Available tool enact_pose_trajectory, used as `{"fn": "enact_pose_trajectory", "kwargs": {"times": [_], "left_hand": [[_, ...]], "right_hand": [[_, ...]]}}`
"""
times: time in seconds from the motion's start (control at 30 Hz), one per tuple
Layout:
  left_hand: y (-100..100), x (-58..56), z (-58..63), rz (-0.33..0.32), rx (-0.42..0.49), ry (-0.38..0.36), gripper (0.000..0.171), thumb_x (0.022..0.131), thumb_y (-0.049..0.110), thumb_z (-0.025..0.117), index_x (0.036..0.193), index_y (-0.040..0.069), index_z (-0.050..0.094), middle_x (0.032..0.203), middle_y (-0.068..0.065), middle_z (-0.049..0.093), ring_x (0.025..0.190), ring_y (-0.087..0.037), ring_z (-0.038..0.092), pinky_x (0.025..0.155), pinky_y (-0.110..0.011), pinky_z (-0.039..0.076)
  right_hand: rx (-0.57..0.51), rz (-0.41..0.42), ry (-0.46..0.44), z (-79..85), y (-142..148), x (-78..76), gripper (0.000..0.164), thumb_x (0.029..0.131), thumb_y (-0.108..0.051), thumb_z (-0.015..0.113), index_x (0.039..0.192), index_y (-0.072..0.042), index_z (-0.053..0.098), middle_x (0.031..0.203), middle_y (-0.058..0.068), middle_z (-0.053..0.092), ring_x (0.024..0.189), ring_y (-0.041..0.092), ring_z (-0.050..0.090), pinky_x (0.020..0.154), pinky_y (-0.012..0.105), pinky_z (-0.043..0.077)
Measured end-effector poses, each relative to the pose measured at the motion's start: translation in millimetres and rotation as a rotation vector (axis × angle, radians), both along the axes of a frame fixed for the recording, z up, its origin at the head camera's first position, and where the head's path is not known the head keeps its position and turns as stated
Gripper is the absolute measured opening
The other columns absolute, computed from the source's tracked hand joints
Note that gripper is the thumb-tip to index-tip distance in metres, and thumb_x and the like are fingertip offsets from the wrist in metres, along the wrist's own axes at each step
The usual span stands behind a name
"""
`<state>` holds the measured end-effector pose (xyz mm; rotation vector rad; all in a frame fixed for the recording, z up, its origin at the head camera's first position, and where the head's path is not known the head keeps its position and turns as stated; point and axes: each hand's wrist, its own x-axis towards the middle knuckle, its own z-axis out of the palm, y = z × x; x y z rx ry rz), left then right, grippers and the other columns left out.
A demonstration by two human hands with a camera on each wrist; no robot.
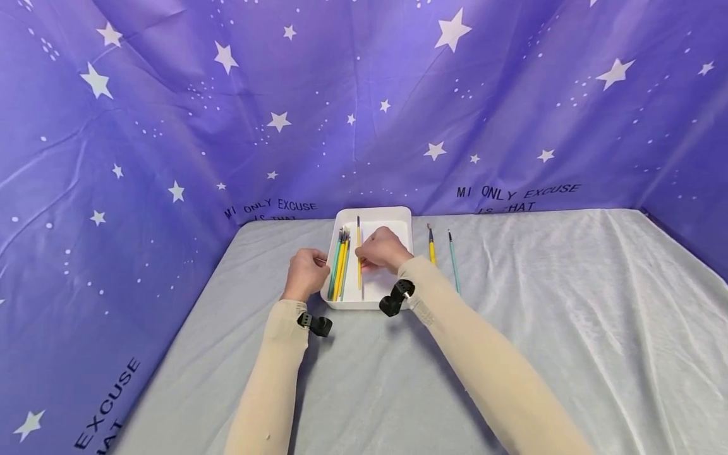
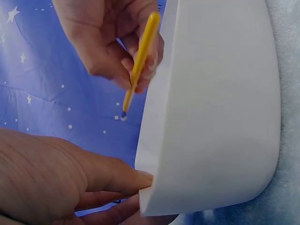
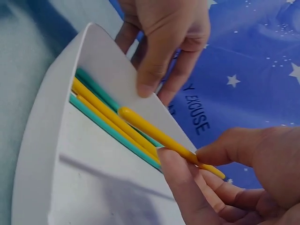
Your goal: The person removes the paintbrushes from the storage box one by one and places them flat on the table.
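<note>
My right hand (image 1: 383, 248) pinches a yellow paintbrush (image 1: 359, 272) above the white tray (image 1: 375, 303), bristle end pointing away from me. In the right wrist view, thumb and fingers grip this yellow paintbrush (image 3: 157, 134) partway along its handle. My left hand (image 1: 306, 272) holds the tray's left rim, its thumb (image 2: 126, 176) on the inner side of the wall and fingers outside. Along the tray's left side lies a bunch of several yellow and teal paintbrushes (image 1: 340, 265), roughly parallel, with their bristles toward the far end.
On the grey cloth (image 1: 569, 316) right of the tray lie a yellow paintbrush (image 1: 431, 246) with brown bristles and a slim teal paintbrush (image 1: 453, 259). A purple star-printed curtain (image 1: 364, 95) hangs behind the table and along its sides.
</note>
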<state>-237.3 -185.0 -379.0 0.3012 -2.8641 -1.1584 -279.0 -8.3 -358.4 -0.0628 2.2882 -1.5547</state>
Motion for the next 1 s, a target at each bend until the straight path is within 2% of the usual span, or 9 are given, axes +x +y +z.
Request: {"fn": "enact_pose_trajectory", "kwargs": {"times": [0.2, 0.33, 0.6, 0.83, 1.0], "left_hand": [[0, -1.3, 1.3, -0.002, 0.002, -0.018, 0.029, 0.093, 0.004, 0.062, 0.12, 0.0, 0.072, 0.108, -0.016, 0.071, 0.096, -0.027, 0.067, 0.079, -0.036, 0.057], [-2, -2.0, 2.4, 0.003, -0.005, -0.008, 0.029, 0.093, 0.004, 0.062, 0.119, 0.0, 0.072, 0.108, -0.016, 0.071, 0.095, -0.027, 0.067, 0.078, -0.036, 0.057], [-1, -1.4, -1.4, 0.0, 0.003, -0.016, 0.028, 0.093, 0.004, 0.064, 0.119, -0.001, 0.071, 0.106, -0.015, 0.071, 0.094, -0.026, 0.067, 0.077, -0.035, 0.056], [2, -3.8, -3.3, -0.002, -0.004, 0.028, 0.026, 0.09, 0.002, 0.063, 0.115, -0.001, 0.073, 0.101, -0.015, 0.072, 0.089, -0.026, 0.066, 0.073, -0.035, 0.056], [0, -3.9, -2.8, 0.008, -0.01, 0.01, 0.026, 0.091, 0.002, 0.063, 0.115, 0.0, 0.073, 0.102, -0.015, 0.072, 0.089, -0.025, 0.066, 0.072, -0.034, 0.055]], "right_hand": [[-0.04, 0.002, -0.022, 4.9, 13, 3.9, 0.007, 0.088, -0.001, 0.065, 0.093, 0.005, 0.067, 0.083, 0.011, 0.07, 0.069, 0.019, 0.073, 0.081, 0.039, 0.062], [-0.054, 0.003, -0.023, 5.6, 17, 3.8, 0.013, 0.089, -0.001, 0.066, 0.1, 0.007, 0.068, 0.087, 0.012, 0.07, 0.067, 0.017, 0.071, 0.08, 0.038, 0.063], [-0.037, 0.016, -0.031, 0.3, 29, 6.4, 0.018, 0.09, -0.002, 0.066, 0.105, 0.008, 0.069, 0.086, 0.01, 0.07, 0.064, 0.013, 0.071, 0.077, 0.034, 0.063], [-0.037, 0.03, -0.023, 2.0, 41, 12.0, 0.018, 0.093, -0.004, 0.067, 0.108, 0.006, 0.067, 0.09, 0.013, 0.07, 0.065, 0.014, 0.07, 0.078, 0.036, 0.063], [-0.045, 0.032, -0.033, 2.2, 48, 14.4, 0.016, 0.094, -0.005, 0.065, 0.108, 0.004, 0.065, 0.089, 0.012, 0.069, 0.069, 0.015, 0.07, 0.077, 0.034, 0.063]]}}
